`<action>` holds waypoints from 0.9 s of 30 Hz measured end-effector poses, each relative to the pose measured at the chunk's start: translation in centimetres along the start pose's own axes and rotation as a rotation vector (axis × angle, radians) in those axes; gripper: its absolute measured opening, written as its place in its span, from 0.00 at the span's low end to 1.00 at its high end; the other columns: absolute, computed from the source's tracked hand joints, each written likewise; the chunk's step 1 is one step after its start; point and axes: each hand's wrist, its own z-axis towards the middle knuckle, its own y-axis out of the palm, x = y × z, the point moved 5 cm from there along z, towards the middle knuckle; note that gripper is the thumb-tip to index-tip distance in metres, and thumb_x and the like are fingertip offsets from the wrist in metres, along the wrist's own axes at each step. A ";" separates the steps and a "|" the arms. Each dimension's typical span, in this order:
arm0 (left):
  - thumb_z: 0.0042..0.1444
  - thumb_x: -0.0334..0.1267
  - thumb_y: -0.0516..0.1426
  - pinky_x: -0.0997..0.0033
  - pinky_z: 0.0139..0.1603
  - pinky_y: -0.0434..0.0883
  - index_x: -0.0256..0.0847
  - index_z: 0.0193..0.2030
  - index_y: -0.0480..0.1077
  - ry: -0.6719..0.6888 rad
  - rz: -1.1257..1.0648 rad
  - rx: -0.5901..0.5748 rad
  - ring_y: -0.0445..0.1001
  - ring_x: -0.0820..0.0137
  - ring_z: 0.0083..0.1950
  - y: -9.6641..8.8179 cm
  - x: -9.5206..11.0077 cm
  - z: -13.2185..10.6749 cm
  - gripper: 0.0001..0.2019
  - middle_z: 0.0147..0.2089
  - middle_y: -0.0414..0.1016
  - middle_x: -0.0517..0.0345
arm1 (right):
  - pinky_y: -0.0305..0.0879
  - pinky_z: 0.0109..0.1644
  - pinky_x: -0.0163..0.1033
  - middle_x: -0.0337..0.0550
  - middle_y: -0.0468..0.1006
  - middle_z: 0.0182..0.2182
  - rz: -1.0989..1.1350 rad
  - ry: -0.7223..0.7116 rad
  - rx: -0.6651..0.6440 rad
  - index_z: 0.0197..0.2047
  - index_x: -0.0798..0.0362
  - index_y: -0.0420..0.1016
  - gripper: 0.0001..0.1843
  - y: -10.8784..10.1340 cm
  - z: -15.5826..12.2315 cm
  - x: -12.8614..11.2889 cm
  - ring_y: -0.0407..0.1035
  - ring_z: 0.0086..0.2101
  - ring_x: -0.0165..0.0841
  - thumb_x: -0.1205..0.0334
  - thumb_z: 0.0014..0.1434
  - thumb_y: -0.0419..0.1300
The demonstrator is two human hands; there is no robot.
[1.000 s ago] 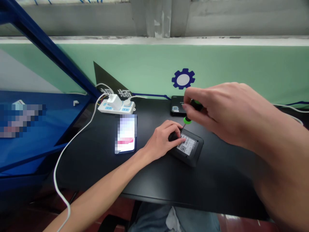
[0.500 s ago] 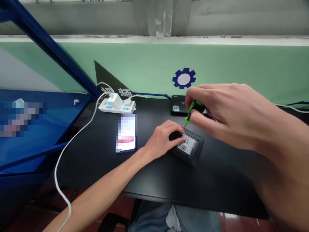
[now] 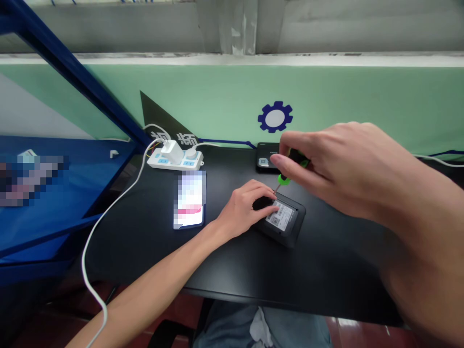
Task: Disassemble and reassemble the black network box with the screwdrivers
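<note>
A small black box-shaped electronic device [image 3: 296,226] lies on the table with a white printed label [image 3: 284,217] facing up. My left hand [image 3: 241,209] grips its left side, thumb over the label and fingers bent at the far edge. My right hand [image 3: 344,166] is closed around a green-and-black screwdriver [image 3: 283,180], much of whose handle is hidden by the fingers. The screwdriver slants down, its thin tip meeting the device's far corner beside my left fingertips. Whether a screw sits under the tip is too small to tell.
On the black table [image 3: 232,266] lie a lit phone [image 3: 190,200] and a white power strip [image 3: 176,157] with a plugged-in charger. Another black device [image 3: 266,157] lies behind my right hand. A white cable [image 3: 87,241] hangs across my left forearm. A blue frame [image 3: 79,77] rises at left.
My right thumb has shifted outward on the screwdriver handle, and the fingers have rolled around it. The tip stays at the same corner. My left hand and the device hold still.
</note>
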 end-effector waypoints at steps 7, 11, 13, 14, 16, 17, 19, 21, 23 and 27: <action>0.69 0.36 0.75 0.56 0.65 0.84 0.43 0.50 0.85 0.003 0.005 0.004 0.88 0.57 0.59 0.0 0.1 0.1 0.06 0.54 0.89 0.50 | 0.44 0.35 0.47 0.38 0.66 0.24 -0.030 -0.038 0.032 0.40 0.47 0.68 0.19 0.1 -0.2 -0.3 0.46 0.24 0.34 0.49 0.81 0.46; 0.70 0.37 0.74 0.57 0.65 0.84 0.44 0.50 0.85 -0.008 0.019 -0.002 0.88 0.56 0.60 0.0 0.2 0.1 0.06 0.55 0.90 0.49 | 0.48 0.36 0.46 0.39 0.69 0.27 0.042 -0.079 0.024 0.42 0.47 0.68 0.11 0.2 -0.2 -0.6 0.52 0.26 0.34 0.54 0.76 0.50; 0.70 0.37 0.74 0.57 0.65 0.84 0.43 0.50 0.85 -0.009 0.010 -0.004 0.88 0.56 0.60 0.0 0.2 0.0 0.06 0.55 0.90 0.49 | 0.47 0.36 0.46 0.38 0.68 0.26 0.034 -0.072 0.023 0.42 0.47 0.68 0.11 0.2 -0.1 -0.5 0.51 0.25 0.34 0.55 0.77 0.50; 0.70 0.37 0.74 0.57 0.65 0.83 0.43 0.50 0.85 -0.011 0.004 -0.004 0.88 0.57 0.60 0.0 0.1 0.0 0.06 0.55 0.90 0.49 | 0.46 0.36 0.46 0.38 0.67 0.25 0.012 -0.057 0.036 0.42 0.47 0.68 0.13 0.2 0.0 -0.4 0.49 0.25 0.34 0.53 0.78 0.49; 0.69 0.36 0.75 0.57 0.65 0.83 0.43 0.48 0.84 -0.019 0.002 -0.005 0.88 0.57 0.59 0.0 0.1 0.1 0.06 0.54 0.89 0.50 | 0.44 0.36 0.47 0.38 0.66 0.24 -0.015 -0.025 0.056 0.40 0.47 0.68 0.18 0.1 0.0 -0.1 0.46 0.24 0.34 0.49 0.81 0.47; 0.69 0.35 0.75 0.57 0.64 0.83 0.43 0.46 0.83 -0.024 0.006 -0.007 0.87 0.57 0.59 0.0 0.1 0.1 0.06 0.53 0.89 0.51 | 0.44 0.36 0.46 0.38 0.67 0.25 -0.005 -0.025 0.053 0.40 0.47 0.67 0.18 0.2 0.0 -0.1 0.48 0.25 0.33 0.49 0.80 0.47; 0.69 0.34 0.75 0.58 0.62 0.82 0.43 0.42 0.80 -0.036 0.013 -0.012 0.87 0.58 0.58 0.0 0.1 0.1 0.09 0.52 0.89 0.52 | 0.47 0.37 0.46 0.40 0.71 0.28 0.037 -0.054 0.038 0.41 0.47 0.67 0.13 0.3 -0.1 -0.1 0.54 0.26 0.34 0.52 0.78 0.50; 0.68 0.34 0.75 0.59 0.62 0.82 0.43 0.40 0.78 -0.042 0.014 -0.016 0.87 0.58 0.58 -0.1 0.2 0.1 0.11 0.51 0.88 0.53 | 0.48 0.37 0.46 0.40 0.72 0.29 0.053 -0.087 0.028 0.43 0.47 0.69 0.11 0.4 -0.1 -0.2 0.56 0.27 0.35 0.55 0.77 0.50; 0.68 0.34 0.75 0.59 0.62 0.81 0.43 0.39 0.77 -0.045 0.010 -0.015 0.87 0.58 0.58 -0.1 0.2 0.1 0.12 0.51 0.88 0.53 | 0.45 0.36 0.46 0.40 0.70 0.26 0.023 -0.082 0.045 0.43 0.47 0.72 0.16 0.3 -0.1 -0.2 0.52 0.25 0.35 0.52 0.80 0.48; 0.68 0.34 0.75 0.60 0.61 0.81 0.44 0.40 0.76 -0.052 0.022 -0.016 0.86 0.59 0.58 -0.2 0.2 0.2 0.13 0.51 0.88 0.54 | 0.47 0.37 0.46 0.41 0.71 0.26 0.041 -0.056 0.039 0.43 0.48 0.73 0.17 0.2 -0.1 -0.2 0.54 0.25 0.36 0.50 0.79 0.49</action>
